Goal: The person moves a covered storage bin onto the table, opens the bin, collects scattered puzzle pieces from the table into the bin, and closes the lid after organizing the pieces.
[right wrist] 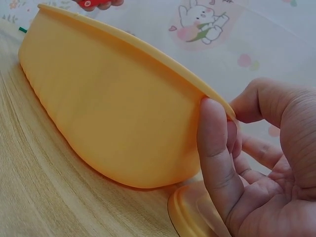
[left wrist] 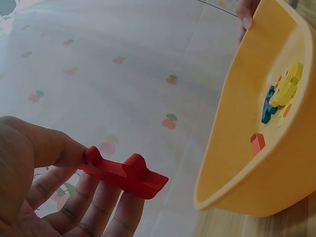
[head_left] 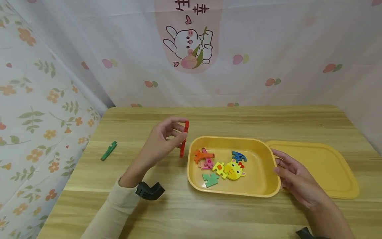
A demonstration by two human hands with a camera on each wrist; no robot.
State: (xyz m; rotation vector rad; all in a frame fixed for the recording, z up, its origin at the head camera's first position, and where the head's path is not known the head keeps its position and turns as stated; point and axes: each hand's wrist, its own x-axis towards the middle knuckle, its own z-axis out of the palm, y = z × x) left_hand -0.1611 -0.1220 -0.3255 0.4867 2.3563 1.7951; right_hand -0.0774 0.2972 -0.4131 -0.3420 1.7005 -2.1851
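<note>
My left hand (head_left: pixel 163 139) pinches a thin red puzzle piece (head_left: pixel 184 139) on edge, just left of the yellow box (head_left: pixel 232 194). In the left wrist view the red puzzle piece (left wrist: pixel 126 175) shows a notched edge between thumb and fingers. With thumb and fingers my right hand (head_left: pixel 295 177) grips the box's right rim; the right wrist view shows this pinch on the box wall (right wrist: pixel 113 98). Inside the box lie a yellow giraffe-like head piece (head_left: pixel 234 170), an orange piece (head_left: pixel 203 156), pink pieces (head_left: pixel 206 163), a blue piece (head_left: pixel 238 156) and a green piece (head_left: pixel 210 180).
A dark green piece (head_left: pixel 108 151) stands on edge on the wooden table (head_left: pixel 179 215) at the left. The yellow lid (head_left: pixel 322 166) lies to the right, partly under the box's edge and my right hand. A patterned cloth (head_left: pixel 253 39) hangs behind the table.
</note>
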